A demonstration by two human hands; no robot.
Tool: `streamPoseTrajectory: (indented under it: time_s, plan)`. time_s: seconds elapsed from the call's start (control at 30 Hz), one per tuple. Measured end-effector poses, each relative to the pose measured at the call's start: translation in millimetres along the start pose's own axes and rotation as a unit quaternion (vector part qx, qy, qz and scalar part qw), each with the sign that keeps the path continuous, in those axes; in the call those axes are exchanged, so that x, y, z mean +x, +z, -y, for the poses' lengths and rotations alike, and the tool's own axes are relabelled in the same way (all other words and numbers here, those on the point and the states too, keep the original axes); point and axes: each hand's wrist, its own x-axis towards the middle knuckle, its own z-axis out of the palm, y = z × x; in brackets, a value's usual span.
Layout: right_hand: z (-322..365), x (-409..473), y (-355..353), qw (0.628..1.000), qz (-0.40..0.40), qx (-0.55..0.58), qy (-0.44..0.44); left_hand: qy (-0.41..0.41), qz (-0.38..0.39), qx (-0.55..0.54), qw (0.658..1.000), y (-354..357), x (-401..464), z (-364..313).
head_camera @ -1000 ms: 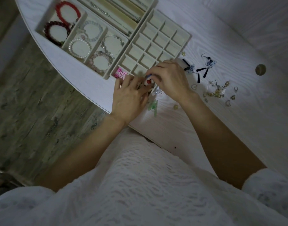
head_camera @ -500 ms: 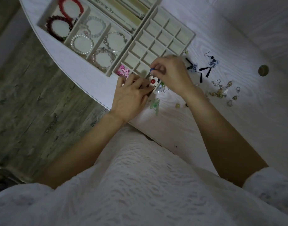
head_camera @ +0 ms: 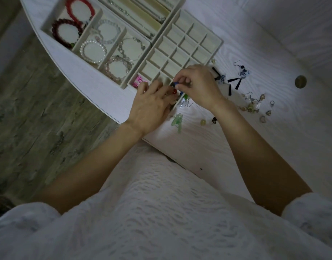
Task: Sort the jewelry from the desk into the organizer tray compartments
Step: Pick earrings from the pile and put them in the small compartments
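Note:
A beige organizer tray (head_camera: pixel 216 46) with many small square compartments lies on the white desk (head_camera: pixel 236 147). My right hand (head_camera: pixel 200 87) pinches a small blue-tipped earring (head_camera: pixel 175 84) over the tray's near corner. My left hand (head_camera: pixel 152 107) rests beside it, fingers touching a white flower earring with a red centre (head_camera: pixel 175 92) at that corner. A pink piece (head_camera: pixel 139 82) sits in the tray's near-left compartment. Loose earrings lie on the desk: a green one (head_camera: pixel 177 121), black tassel ones (head_camera: pixel 234 82), several small gold ones (head_camera: pixel 253 106).
A second tray (head_camera: pixel 123 85) to the left holds red, dark red, pearl and clear bracelets. A long-slot tray (head_camera: pixel 155 28) with chains stands behind. A round hole cap (head_camera: pixel 300 82) sits at the desk's right. The curved desk edge drops to wooden floor (head_camera: pixel 30 109) on the left.
My right hand has lifted slightly and now pinches the blue-tipped piece above the tray corner. The left hand stays at the flower earring. The camera view has shifted a little.

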Motion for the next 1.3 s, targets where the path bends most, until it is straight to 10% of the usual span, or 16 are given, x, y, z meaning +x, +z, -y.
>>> streamPoseTrajectory:
  time_s: [0.53, 1.3]
  plan:
    - [6.2, -2.4, 3.3, 0.993, -0.036, -0.091, -0.061, -0.115, -0.03, -0.086, 0.989, -5.7, -0.9, 11.1]
    - [11.4, -43.0, 10.9, 0.976, -0.117, -0.182, -0.038, -0.076, 0.015, -0.066, 0.995, -4.3, 7.4, 8.1]
